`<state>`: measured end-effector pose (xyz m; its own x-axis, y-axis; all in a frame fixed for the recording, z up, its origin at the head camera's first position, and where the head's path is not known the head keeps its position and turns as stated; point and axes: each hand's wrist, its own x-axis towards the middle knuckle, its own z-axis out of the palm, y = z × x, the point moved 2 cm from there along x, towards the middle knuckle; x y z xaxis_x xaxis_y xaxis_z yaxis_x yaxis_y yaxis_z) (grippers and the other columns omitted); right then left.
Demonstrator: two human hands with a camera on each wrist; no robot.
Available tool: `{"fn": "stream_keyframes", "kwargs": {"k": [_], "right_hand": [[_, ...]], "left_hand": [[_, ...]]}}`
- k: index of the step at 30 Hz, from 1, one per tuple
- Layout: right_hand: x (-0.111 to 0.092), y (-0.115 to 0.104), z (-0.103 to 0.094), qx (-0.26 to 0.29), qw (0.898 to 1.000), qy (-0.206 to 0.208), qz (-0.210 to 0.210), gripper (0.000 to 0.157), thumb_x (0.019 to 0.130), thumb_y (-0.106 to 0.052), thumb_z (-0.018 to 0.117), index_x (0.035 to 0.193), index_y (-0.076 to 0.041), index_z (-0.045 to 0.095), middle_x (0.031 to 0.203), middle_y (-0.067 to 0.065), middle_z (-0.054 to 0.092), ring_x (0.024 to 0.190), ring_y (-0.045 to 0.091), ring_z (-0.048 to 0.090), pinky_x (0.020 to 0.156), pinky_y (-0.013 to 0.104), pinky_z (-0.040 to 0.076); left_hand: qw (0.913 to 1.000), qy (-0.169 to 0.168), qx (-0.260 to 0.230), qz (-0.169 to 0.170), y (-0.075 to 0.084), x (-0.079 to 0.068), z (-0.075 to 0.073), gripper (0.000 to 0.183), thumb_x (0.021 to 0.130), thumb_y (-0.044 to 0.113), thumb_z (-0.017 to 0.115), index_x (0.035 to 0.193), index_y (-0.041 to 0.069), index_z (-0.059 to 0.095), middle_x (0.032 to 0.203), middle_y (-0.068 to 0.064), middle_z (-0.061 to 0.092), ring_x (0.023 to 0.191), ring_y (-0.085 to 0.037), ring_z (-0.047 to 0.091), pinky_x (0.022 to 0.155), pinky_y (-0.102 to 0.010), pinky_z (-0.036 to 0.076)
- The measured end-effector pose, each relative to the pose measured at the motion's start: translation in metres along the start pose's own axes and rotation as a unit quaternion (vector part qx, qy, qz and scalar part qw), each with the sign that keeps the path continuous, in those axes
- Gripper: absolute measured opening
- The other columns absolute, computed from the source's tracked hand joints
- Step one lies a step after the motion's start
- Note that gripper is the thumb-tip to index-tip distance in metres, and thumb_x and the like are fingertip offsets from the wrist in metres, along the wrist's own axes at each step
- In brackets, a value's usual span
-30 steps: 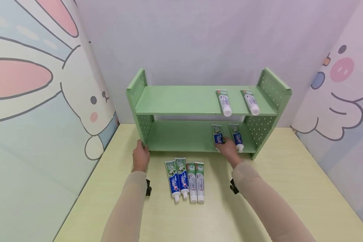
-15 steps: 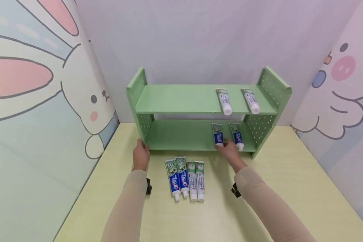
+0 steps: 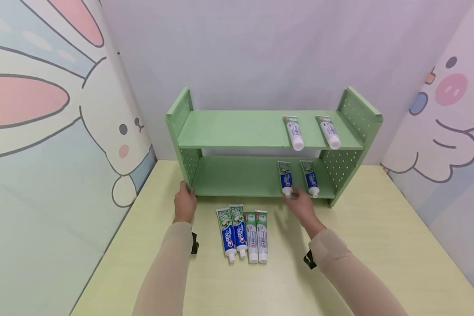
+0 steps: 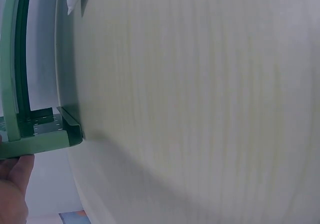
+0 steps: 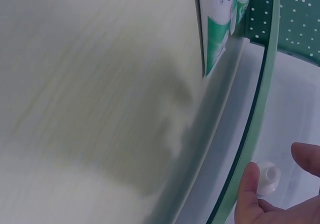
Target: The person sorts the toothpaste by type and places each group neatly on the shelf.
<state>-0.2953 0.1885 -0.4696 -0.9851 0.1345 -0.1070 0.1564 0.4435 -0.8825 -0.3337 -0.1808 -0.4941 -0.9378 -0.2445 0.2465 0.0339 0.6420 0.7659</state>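
Note:
My left hand (image 3: 184, 204) grips the front edge of the left side panel of a green two-tier shelf (image 3: 229, 177). In the left wrist view its fingers (image 4: 21, 173) lie against the panel. At the lower board my right hand (image 3: 303, 210) is beside the cap of a blue-and-green toothpaste tube (image 3: 285, 177), cap facing forward. The right wrist view shows a fingertip right at the white cap (image 5: 269, 177) and the thumb apart from it. Another blue-and-green toothpaste tube (image 3: 310, 177) lies to its right on the same board.
Two white-and-green toothpaste tubes (image 3: 294, 132) lie on the upper board's right part. On the table (image 3: 379, 245) before the shelf, two blue-and-green tubes (image 3: 227, 232) and two white-and-green tubes (image 3: 262, 237) lie side by side. Cartoon-printed walls (image 3: 63, 184) enclose the table.
My right hand has drawn slightly forward and right, off the left tube on the lower board, so its cap now shows. The left hand has stayed on the panel.

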Motion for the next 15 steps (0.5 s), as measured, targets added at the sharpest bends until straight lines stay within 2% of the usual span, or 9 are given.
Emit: {"fn": "stream_keyframes", "kwargs": {"k": [8,15], "right_hand": [[-0.017,0.001,0.005,0.02,0.999,-0.013,0.023,0.072,0.092,-0.012,0.065,0.148,0.009,0.024,0.138,0.032,0.04,0.103,0.041,0.056,0.087,0.047,0.049],[-0.028,-0.001,0.009,0.018,0.999,-0.031,0.025,0.071,0.094,-0.014,0.063,0.146,0.012,0.023,0.14,0.033,0.038,0.105,0.045,0.057,0.091,0.049,0.047]], "left_hand": [[1.0,0.002,0.0,-0.002,-0.002,0.0,0.001,0.023,0.102,0.007,0.049,0.121,-0.002,0.043,0.113,-0.032,0.059,0.102,-0.043,0.061,0.078,-0.052,0.049],[1.0,-0.004,-0.001,-0.008,0.0,0.0,0.001,0.025,0.102,0.007,0.049,0.123,-0.003,0.043,0.114,-0.033,0.058,0.104,-0.044,0.06,0.079,-0.052,0.049]]}}
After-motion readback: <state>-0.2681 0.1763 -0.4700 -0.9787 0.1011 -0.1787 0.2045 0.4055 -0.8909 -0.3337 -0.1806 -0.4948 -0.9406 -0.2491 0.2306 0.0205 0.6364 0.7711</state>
